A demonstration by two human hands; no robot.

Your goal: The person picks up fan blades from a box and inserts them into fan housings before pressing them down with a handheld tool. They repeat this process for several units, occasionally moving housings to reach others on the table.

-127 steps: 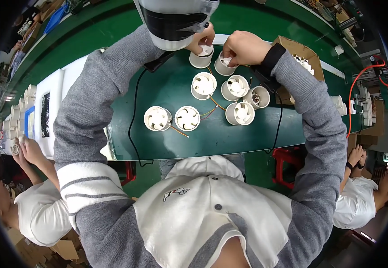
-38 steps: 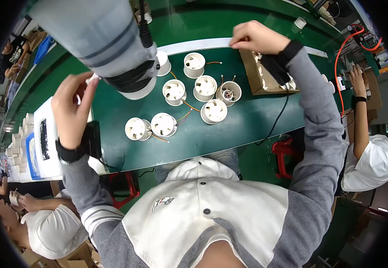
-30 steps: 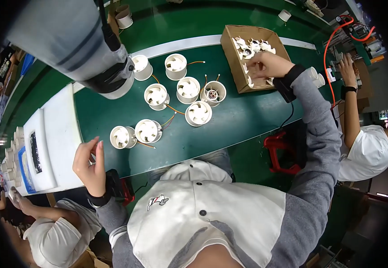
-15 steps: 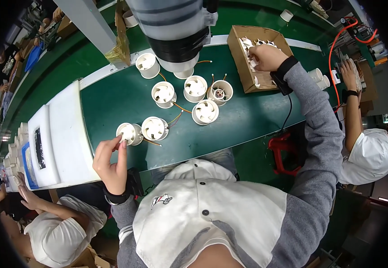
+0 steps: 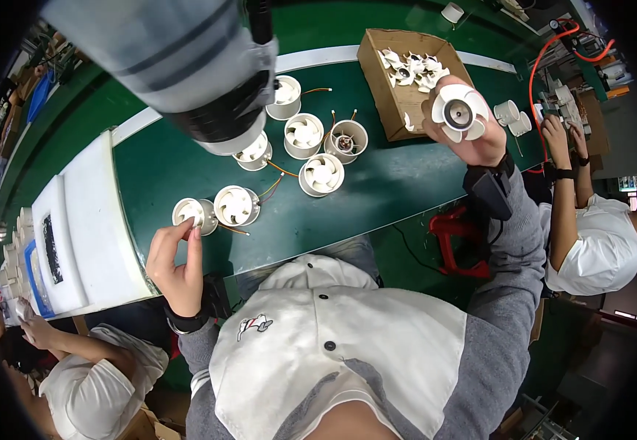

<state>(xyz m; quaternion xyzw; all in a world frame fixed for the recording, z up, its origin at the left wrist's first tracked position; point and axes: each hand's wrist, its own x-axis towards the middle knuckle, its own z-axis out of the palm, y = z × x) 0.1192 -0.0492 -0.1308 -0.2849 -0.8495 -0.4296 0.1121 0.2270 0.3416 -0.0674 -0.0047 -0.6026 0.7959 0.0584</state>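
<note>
A white fan impeller (image 5: 459,110) is gripped in my right hand (image 5: 483,143), its open round hub turned up and its blades spread around it. This hand is just off the near right corner of the cardboard box (image 5: 379,103), where several more white impellers (image 5: 417,71) lie. At the left, the thumb and forefinger of my left hand (image 5: 177,268) pinch at the front edge of the leftmost white fan (image 5: 192,211). A second fan (image 5: 236,206) touches it on the right. One cylindrical housing (image 5: 346,141) shows a bare motor with coils inside, with no impeller over it.
Several other fans (image 5: 321,174) with thin wires stand on the green table (image 5: 377,198). A large grey cylindrical tool (image 5: 179,73) hangs over its far left. White foam sheets (image 5: 91,227) lie left, a red stool (image 5: 456,242) below. People sit on both sides.
My right hand has come out of the box with an impeller and turned it hub up. My left hand stays at the leftmost fan. The whole view has shifted slightly.
</note>
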